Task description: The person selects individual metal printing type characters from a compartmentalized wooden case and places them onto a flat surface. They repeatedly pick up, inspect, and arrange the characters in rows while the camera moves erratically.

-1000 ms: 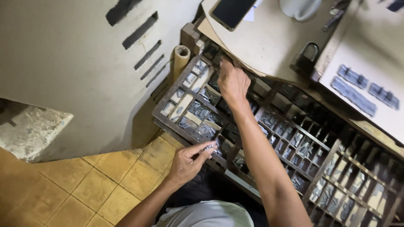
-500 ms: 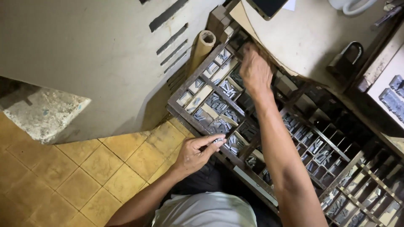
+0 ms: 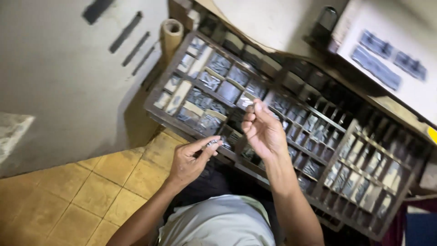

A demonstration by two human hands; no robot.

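A dark wooden type case (image 3: 157, 102) with many small compartments of grey metal type lies tilted in front of me. My left hand (image 3: 189, 159) hovers by its near edge, thumb and fingers pinched on a short row of metal type pieces (image 3: 212, 143). Above the case's middle, my right hand (image 3: 261, 130) is raised with fingertips closed on what seems to be one small type piece; the piece itself is too small to see clearly.
A cardboard roll (image 3: 172, 34) stands at the case's far left corner. A white sheet with grey type blocks (image 3: 387, 57) lies on the table at top right, next to a dark clip (image 3: 324, 23). Yellow floor tiles (image 3: 91, 191) and a grey wall (image 3: 54, 82) are left.
My right hand has lifted out of a far compartment and drawn back toward my left hand. The view has swung right and closer. The left hand keeps its pinch.
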